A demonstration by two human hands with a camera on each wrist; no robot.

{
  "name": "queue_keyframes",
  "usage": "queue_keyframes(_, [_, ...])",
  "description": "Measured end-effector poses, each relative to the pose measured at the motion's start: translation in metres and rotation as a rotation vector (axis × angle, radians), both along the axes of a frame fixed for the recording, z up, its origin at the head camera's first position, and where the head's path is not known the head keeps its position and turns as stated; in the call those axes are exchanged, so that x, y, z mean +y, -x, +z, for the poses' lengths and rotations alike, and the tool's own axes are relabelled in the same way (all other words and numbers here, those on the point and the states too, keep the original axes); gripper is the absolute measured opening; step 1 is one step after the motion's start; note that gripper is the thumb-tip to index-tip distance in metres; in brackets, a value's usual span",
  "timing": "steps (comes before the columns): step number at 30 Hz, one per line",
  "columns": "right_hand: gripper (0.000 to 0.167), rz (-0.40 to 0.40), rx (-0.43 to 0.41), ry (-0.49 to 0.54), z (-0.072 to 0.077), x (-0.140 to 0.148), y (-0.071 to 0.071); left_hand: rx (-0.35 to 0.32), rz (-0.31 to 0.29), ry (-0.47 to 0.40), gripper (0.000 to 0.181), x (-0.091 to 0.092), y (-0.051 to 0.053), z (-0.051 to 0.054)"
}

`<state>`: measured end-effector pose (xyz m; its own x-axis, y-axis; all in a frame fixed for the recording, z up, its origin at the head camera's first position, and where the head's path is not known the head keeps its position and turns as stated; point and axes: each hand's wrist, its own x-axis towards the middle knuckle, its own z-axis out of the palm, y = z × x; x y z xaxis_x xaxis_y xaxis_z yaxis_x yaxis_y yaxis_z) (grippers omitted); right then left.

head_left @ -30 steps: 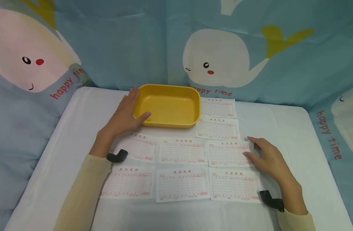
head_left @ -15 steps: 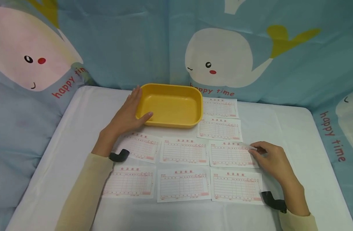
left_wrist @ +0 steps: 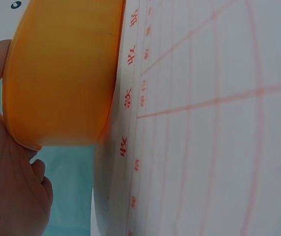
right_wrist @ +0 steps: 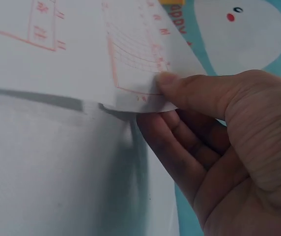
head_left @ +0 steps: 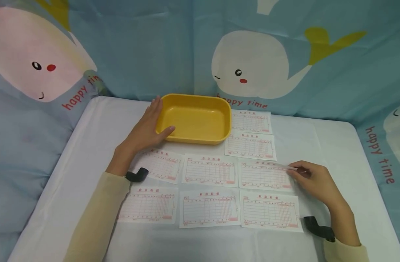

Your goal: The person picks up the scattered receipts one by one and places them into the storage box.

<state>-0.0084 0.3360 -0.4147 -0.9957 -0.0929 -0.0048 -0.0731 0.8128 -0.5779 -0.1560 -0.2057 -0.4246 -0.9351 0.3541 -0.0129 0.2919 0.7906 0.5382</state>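
My left hand (head_left: 142,133) holds the left end of a yellow plastic tray (head_left: 193,141), thumb over the front rim and fingers along the outer side. The left wrist view shows the tray wall (left_wrist: 64,73) close up, beside a printed receipt slip (left_wrist: 204,128). With thumb and fingers, my right hand (head_left: 312,182) pinches the right edge of another receipt slip (head_left: 263,175). In the right wrist view this slip's corner (right_wrist: 140,88) is raised off the white surface, with the thumb on top and fingers beneath.
Several more red-printed receipt slips lie spread around, including one at front right (head_left: 270,213) and one at front middle (head_left: 209,209). Two slips stand right of the tray, the farther one (head_left: 252,122) near the back edge. A blue whale-print cloth (head_left: 147,47) hangs behind.
My right hand has gone from loose fingers over the slip to pinching its edge, raising it and shifting slightly right. The left hand stays at the tray.
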Motion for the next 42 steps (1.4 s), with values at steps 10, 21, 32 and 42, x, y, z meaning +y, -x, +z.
queue_keyframes(10, [0.021,-0.026,-0.137,0.129,0.009,0.017,-0.002,0.012,-0.006,0.005,0.106,0.0,0.001,-0.001])
queue_keyframes(21, [0.017,-0.055,-0.069,0.345,0.021,0.008,0.008,0.002,-0.004,0.025,0.106,-0.001,0.001,0.001])
queue_keyframes(32, [0.018,0.058,-0.188,0.277,0.047,0.007,0.021,0.006,0.001,0.012,0.106,0.001,0.002,0.0])
queue_keyframes(42, [0.017,-0.007,-0.125,0.331,0.066,-0.01,0.046,-0.001,0.007,0.015,0.106,0.0,0.001,0.0])
